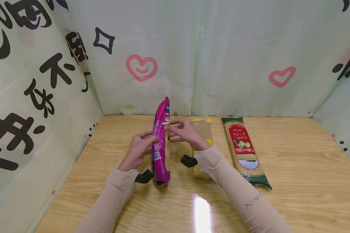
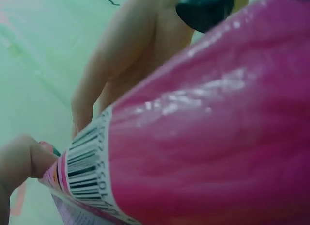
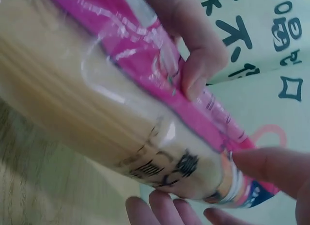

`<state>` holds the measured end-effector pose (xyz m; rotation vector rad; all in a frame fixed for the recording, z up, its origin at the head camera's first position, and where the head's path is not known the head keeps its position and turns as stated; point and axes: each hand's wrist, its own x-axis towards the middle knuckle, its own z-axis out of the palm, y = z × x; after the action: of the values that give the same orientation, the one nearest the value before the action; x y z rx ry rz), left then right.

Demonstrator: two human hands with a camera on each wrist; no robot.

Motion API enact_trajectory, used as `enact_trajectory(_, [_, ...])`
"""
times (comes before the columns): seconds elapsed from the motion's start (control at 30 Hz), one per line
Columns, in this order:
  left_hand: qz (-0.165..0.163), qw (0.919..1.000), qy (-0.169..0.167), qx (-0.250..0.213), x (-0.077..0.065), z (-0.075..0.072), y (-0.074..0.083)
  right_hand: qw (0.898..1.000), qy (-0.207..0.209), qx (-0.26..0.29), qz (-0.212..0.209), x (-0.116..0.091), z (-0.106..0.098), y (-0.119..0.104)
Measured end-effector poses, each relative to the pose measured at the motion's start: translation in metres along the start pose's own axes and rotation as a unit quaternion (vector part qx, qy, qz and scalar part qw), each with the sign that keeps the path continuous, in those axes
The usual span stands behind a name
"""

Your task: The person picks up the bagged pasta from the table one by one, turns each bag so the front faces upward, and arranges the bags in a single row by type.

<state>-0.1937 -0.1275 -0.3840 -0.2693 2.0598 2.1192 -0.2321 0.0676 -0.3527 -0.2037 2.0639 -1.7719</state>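
Observation:
A pink and purple pack of dried noodles (image 1: pixel 161 145) stands on its narrow edge near the middle of the table. My left hand (image 1: pixel 137 149) grips its left side, with the thumb on the barcode side; that thumb shows at the pack's edge in the right wrist view. On the other side is my right hand (image 1: pixel 186 132), fingers spread and slightly bent, tips at the upper part of the clear window. Pale long strands (image 3: pixel 87 99) show through that window. The barcode (image 2: pixel 89 159) faces the left wrist camera.
Behind my right forearm lies a clear and yellow pack of noodles (image 1: pixel 202 173), partly covered by it. Farther right, a green-ended Olivoila spaghetti pack (image 1: pixel 245 149) lies at a slant on the wooden table (image 1: pixel 303 168). Printed cloth (image 1: pixel 236 42) encloses the back and sides.

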Motion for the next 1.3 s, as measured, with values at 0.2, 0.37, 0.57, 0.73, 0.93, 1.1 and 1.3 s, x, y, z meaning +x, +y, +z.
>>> enact_trajectory(0.2, [0.007, 0.9998, -0.020, -0.006, -0.002, 0.001, 0.002, 0.996, -0.054, 0.064, -0.015, 0.006, -0.008, 0.010])
enact_trajectory(0.37, [0.011, 0.9997, -0.021, -0.011, -0.002, 0.003, 0.001, 0.993, -0.076, 0.086, -0.021, 0.008, -0.011, 0.015])
enact_trajectory(0.57, [0.013, 0.9995, -0.025, -0.016, -0.002, 0.004, -0.001, 0.993, -0.072, 0.090, -0.016, 0.010, -0.012, 0.019])
enact_trajectory(0.73, [0.011, 0.9992, -0.032, -0.021, -0.002, 0.002, -0.002, 0.993, -0.072, 0.093, -0.017, 0.012, -0.012, 0.021])
enact_trajectory(0.93, [0.003, 0.9978, -0.057, -0.033, -0.001, 0.003, -0.003, 0.994, -0.056, 0.094, -0.005, 0.013, -0.013, 0.019])
enact_trajectory(1.1, [0.013, 0.9974, -0.070, -0.010, -0.001, 0.005, -0.002, 0.994, -0.034, 0.101, 0.003, 0.014, -0.015, 0.018])
enact_trajectory(1.3, [0.032, 0.9957, -0.075, 0.045, -0.005, 0.007, -0.001, 0.995, -0.032, 0.094, 0.002, 0.013, -0.014, 0.015])
